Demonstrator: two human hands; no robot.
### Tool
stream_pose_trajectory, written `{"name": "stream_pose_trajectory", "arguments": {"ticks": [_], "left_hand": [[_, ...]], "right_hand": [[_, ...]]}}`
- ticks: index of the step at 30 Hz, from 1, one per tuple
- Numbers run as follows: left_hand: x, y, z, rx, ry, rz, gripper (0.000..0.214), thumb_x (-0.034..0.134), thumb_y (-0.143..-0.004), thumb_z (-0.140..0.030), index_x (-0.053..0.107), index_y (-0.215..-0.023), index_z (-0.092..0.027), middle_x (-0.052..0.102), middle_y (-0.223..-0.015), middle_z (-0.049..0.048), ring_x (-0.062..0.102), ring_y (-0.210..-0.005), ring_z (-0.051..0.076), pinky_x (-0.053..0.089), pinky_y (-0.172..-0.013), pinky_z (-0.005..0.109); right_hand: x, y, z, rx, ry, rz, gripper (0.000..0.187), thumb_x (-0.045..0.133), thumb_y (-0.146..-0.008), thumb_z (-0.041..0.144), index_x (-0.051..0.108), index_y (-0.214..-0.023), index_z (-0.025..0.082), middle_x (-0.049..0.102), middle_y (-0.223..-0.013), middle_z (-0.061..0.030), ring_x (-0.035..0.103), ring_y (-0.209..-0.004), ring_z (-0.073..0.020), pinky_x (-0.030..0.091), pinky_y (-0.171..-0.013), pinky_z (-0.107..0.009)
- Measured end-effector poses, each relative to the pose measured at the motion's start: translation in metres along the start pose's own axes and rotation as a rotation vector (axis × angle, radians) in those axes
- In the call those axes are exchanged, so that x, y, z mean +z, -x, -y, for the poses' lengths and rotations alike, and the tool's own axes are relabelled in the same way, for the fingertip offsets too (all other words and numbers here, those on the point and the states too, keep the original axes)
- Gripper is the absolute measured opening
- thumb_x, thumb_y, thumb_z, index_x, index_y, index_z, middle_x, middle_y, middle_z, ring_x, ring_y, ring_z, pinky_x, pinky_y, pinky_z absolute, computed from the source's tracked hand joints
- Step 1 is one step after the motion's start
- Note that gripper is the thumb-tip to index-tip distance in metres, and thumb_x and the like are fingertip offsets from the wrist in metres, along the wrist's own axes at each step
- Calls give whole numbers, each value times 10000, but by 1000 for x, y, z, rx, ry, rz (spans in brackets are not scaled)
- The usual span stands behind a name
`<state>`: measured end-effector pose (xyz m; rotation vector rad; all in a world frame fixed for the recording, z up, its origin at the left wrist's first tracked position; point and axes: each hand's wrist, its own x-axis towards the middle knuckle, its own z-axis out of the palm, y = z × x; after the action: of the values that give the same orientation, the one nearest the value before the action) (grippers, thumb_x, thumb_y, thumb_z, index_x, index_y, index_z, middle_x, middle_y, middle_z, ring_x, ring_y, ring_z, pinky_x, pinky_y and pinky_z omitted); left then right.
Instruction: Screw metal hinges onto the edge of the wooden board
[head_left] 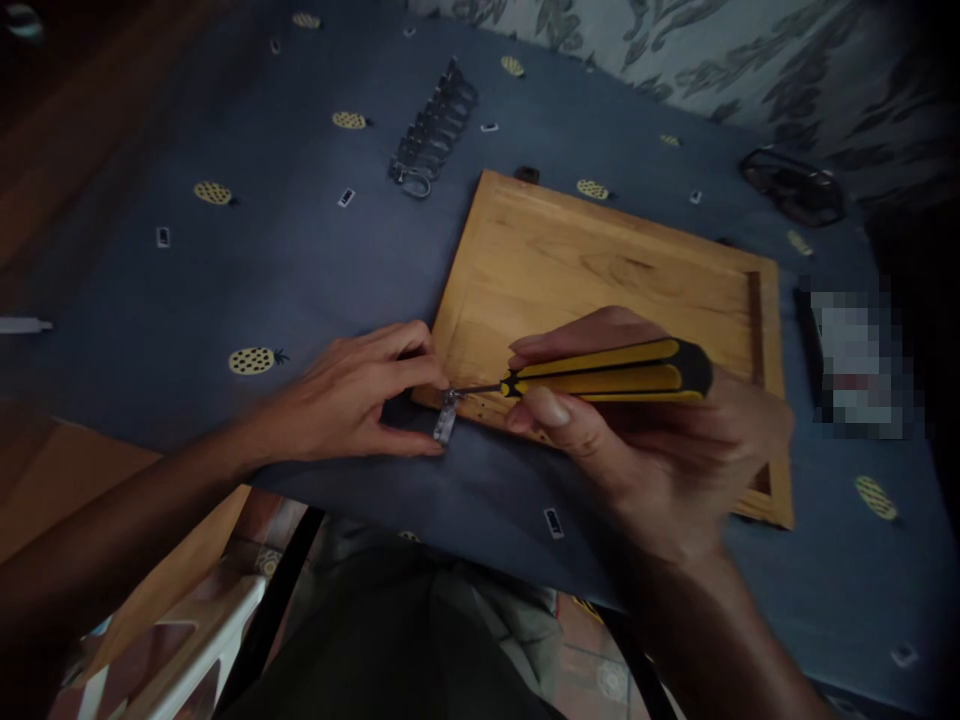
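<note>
My right hand [645, 450] grips a yellow-and-black screwdriver [607, 372], its shaft pointing left. The tip meets a small metal hinge [445, 418] at the near left corner of a wooden door panel [570, 250]. My left hand [367, 390] holds the hinge between thumb and fingers, with the fingertips by the panel's edge. Flat on the table, the panel has a raised frame around it. A few small dark holes show along its near edge, partly covered by my right hand.
A blue pineapple-patterned cloth [300, 270] covers the table. Beyond the panel lies a row of dark looped metal pieces [435, 130]. At right are a dark wire-like object [793, 187] and a pixelated item [855, 360]. A white pen-like stick [22, 325] lies far left.
</note>
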<state>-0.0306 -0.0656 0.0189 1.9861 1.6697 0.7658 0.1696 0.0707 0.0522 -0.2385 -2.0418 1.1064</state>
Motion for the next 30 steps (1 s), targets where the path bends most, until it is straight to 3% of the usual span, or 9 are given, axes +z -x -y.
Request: {"name": "stream_pose_trajectory", "arguments": {"ticks": [5, 10, 20, 23, 27, 30], "left_hand": [[-1, 0, 0, -16, 22, 22, 303, 766, -974, -413, 701, -1184, -204, 613, -1150, 56, 631, -1014, 203, 498, -839, 304], [-2, -1, -2, -21, 7, 30, 296, 755, -978, -421, 712, -1186, -214, 600, -1104, 42, 620, -979, 192, 485, -800, 296], [-2, -1, -1, -31, -1, 28, 295, 753, -969, -423, 714, -1177, -217, 611, -1105, 47, 623, -993, 206, 477, -787, 298], [-1, -1, -2, -19, -12, 10, 283, 773, -957, -399, 710, -1147, -198, 619, -1124, 54, 629, -998, 205, 467, -770, 290], [-1, -1, -3, -14, -23, 2, 282, 772, -963, -397, 703, -1147, -195, 624, -1138, 54, 638, -1014, 202, 470, -781, 286], [-2, -1, -3, -21, -26, 14, 265, 755, -974, -401, 704, -1144, -204, 634, -1139, 54, 639, -1007, 201, 477, -781, 285]], "right_hand": [[-4, -3, 0, -9, -1, 50, 127, 846, -880, 168, 802, -879, 287, 805, -951, 8, 731, -786, -190, 600, -642, -349], [-1, 4, -4, 31, 43, -19, 106, 856, -884, 225, 787, -927, 292, 747, -853, 13, 679, -642, -177, 539, -536, -351], [2, 6, -4, 43, 60, -36, 84, 855, -881, 216, 791, -901, 265, 734, -843, 6, 673, -616, -160, 538, -542, -352], [3, 7, -1, 35, 67, -125, 122, 878, -853, 210, 827, -941, 277, 786, -902, -8, 691, -606, -173, 535, -490, -355], [5, 8, -1, 50, 31, -377, 111, 819, -926, 286, 853, -1026, 323, 817, -971, -15, 690, -524, -175, 543, -402, -353], [5, 7, -2, 34, 35, -391, 106, 841, -908, 279, 859, -1004, 319, 809, -957, -2, 704, -541, -167, 595, -444, -333]]}}
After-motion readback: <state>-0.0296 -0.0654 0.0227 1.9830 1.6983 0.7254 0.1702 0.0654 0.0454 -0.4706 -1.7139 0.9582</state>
